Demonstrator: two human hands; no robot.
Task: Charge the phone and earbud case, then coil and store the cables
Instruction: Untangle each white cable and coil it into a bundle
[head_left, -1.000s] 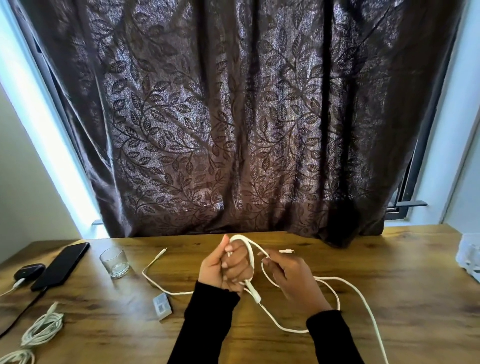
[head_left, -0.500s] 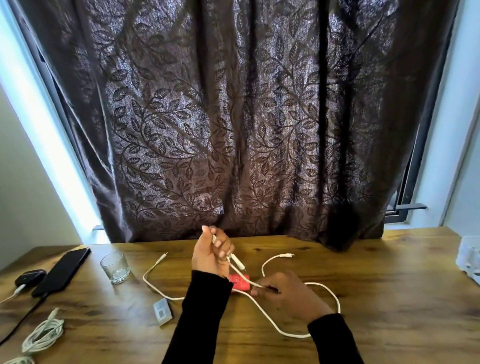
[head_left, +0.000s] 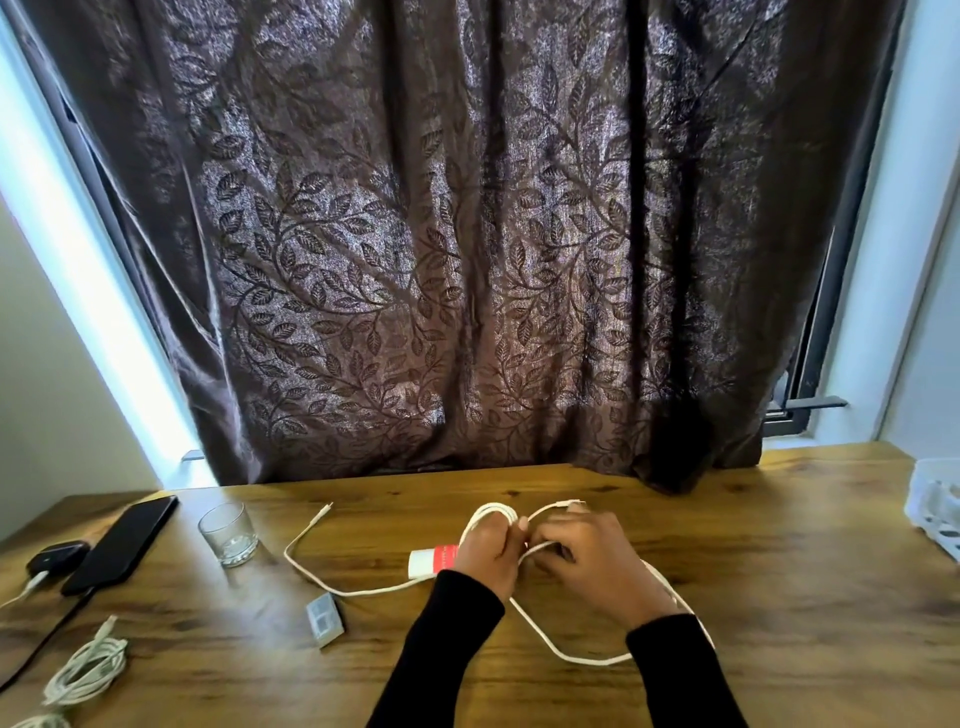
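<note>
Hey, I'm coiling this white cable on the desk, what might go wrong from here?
The cable's loose end trails left toward the glass; as your left hand and right hand wind, it may drag against the glass. The slack looping by your right sleeve could snag and undo the coil.

— The table (head_left: 727, 545)?
— Wood, grained, with a soft sheen.
— And the curtain (head_left: 467, 260)?
— Woven cloth, leaf-patterned, faintly shiny. The cable (head_left: 363, 591) looks smooth white plastic; the tumbler (head_left: 228, 532), clear glass; the phone (head_left: 122, 543), glossy black.
</note>
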